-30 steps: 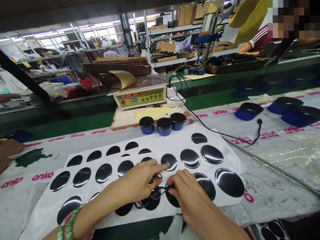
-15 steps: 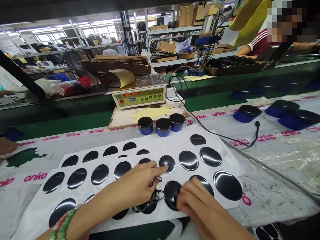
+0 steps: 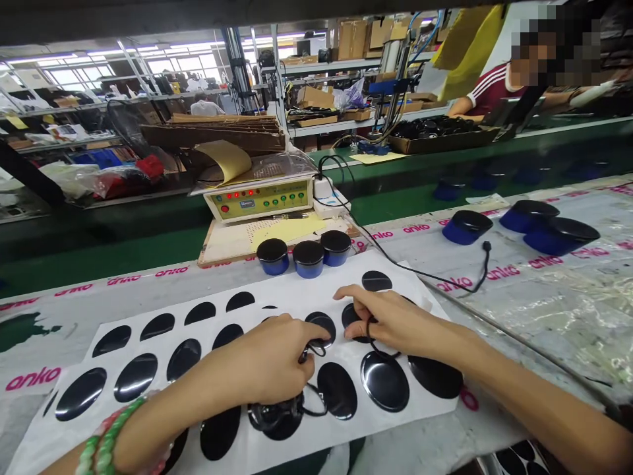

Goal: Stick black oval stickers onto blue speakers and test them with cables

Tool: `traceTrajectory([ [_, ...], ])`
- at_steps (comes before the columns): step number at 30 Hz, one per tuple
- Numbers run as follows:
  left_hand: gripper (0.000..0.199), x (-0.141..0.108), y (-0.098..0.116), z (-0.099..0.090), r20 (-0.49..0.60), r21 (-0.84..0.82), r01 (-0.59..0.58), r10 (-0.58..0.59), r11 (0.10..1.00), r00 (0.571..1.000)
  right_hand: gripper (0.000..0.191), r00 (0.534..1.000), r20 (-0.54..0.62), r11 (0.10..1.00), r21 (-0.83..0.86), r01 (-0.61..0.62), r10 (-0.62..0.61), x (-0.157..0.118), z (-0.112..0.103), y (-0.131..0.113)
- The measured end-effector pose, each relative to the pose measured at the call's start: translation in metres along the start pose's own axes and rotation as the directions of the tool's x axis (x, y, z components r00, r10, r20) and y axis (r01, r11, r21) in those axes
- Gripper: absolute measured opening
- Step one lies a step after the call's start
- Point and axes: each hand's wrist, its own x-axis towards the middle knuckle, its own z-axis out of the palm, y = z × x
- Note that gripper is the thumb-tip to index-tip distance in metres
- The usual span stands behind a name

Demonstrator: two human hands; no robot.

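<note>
White sheets [image 3: 277, 455] bearing rows of glossy black discs [image 3: 384, 381] lie under my hands. My left hand [image 3: 277, 356] is closed round part of a black corded item [image 3: 277, 414], its index fingertip on a black disc [image 3: 320, 328]. Loops of thin black cord show beside and below that hand. To the right, my right hand [image 3: 378, 316] is over another disc, thumb and index finger apart, with a loop of black cord hanging at its fingers. Whether those fingers grip the cord is hard to see.
Several black-topped blue round blocks [image 3: 308, 258] stand behind the sheets and at the right [image 3: 467, 227]. A control box [image 3: 262, 200] with lit buttons sits behind them. A black cable [image 3: 420, 272] crosses the table. Across the green belt [image 3: 395, 188] a person [image 3: 494, 89] is at the back right.
My right hand has moved up and away from the lower disc, and its fingers have spread. My left hand stays at the same disc. The whole view has shifted slightly.
</note>
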Motion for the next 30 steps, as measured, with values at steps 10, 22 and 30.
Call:
traceTrajectory([
  [10,0.041,-0.04,-0.038,0.02,0.073,-0.232,0.166,-0.153,0.958,0.985,0.019,0.985,0.098,0.919,-0.359,0.167,-0.141,0.004,0.002,0.007],
  [22,0.046,-0.021,-0.016,-0.009,-0.101,-0.139,-0.114,0.101,0.984,0.99,0.011,0.941,0.17,0.872,-0.359,0.334,-0.291,0.01,-0.001,0.012],
  [30,0.071,0.021,0.003,0.01,0.077,0.451,-0.205,0.192,0.869,0.978,0.017,0.93,0.195,0.866,-0.346,0.362,-0.311,0.01,-0.003,0.021],
])
